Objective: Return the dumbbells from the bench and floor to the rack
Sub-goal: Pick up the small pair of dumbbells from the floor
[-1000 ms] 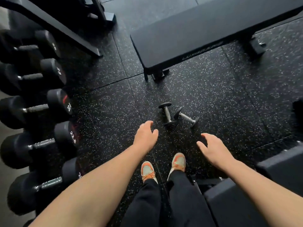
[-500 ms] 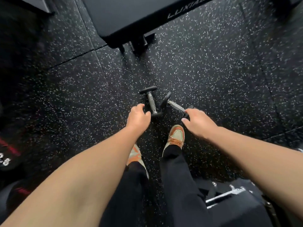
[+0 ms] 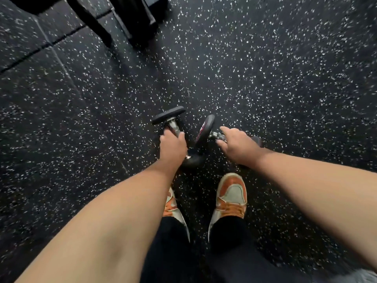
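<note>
Down at the centre of the frame, two small dumbbells lie on the floor (image 3: 265, 78), a black rubber surface flecked with white and split by seams toward the upper left. The left dumbbell (image 3: 172, 124) has a short chrome handle and flat, round black end plates; its far plate sits just above the left hand (image 3: 172, 147), its near plate shows as a dark curve just below and right of that hand. The left fingers are wrapped closed around the chrome handle, knuckles up. The right dumbbell (image 3: 206, 129) lies angled, its near-centre plate tilted on edge with a hint of red marking on its face, and a stub of chrome handle shows between that plate and the right hand (image 3: 237, 147). The right fingers curl down over the handle, closed on it, and the far plate peeks out as a dark bulge past the hand at its right. The inner plates of the two dumbbells sit just beside each other, whether touching I cannot tell. Whether either weight has left the floor is unclear.

Below the hands, two orange-and-grey shoes (image 3: 231, 196) stand on the floor under black trouser legs. At the upper left, a dark bench leg (image 3: 89, 19) and base are blurred.
</note>
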